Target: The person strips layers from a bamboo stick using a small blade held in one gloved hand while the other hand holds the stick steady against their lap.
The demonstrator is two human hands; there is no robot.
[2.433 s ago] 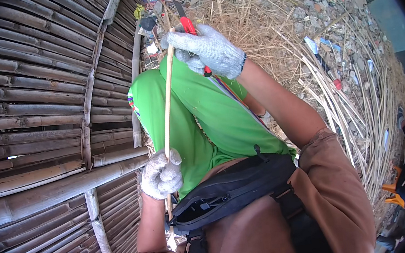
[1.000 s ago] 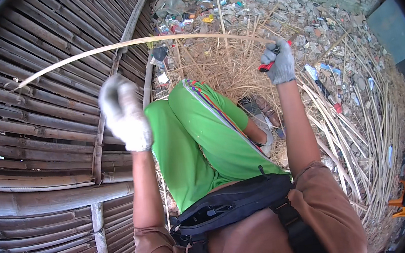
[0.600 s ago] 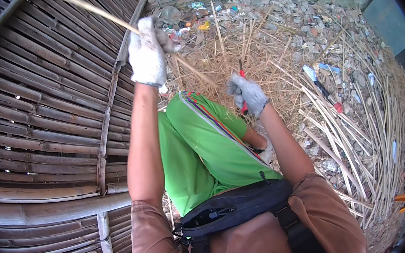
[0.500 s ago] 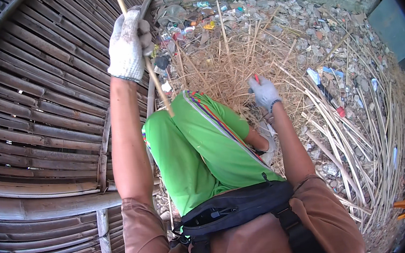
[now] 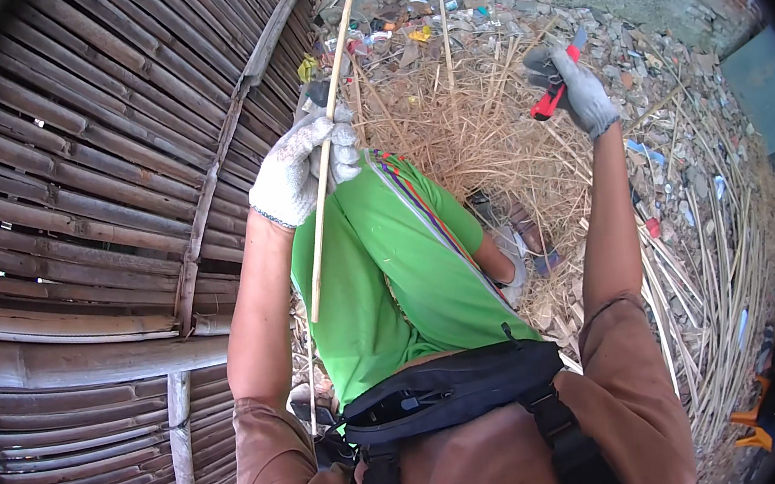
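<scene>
From the head view, our left hand is closed around a thin bamboo strip pointing toward twelve o'clock over our green lap; our right hand, at two o'clock, grips a red-handled knife. We judge this strip trimmed, with many stalks left.

Bright, even daylight falls from above, with warm, saturated colours. Shadows are soft and short: a faint one lies under the left hand on the green trousers, and dark gaps show between the slats of the bamboo wall. There is no strong glare. The fisheye lens bends the slats into curves and leaves black corners around a round picture. The centre is sharp; the straw and rubble on the ground soften toward the rim.
</scene>
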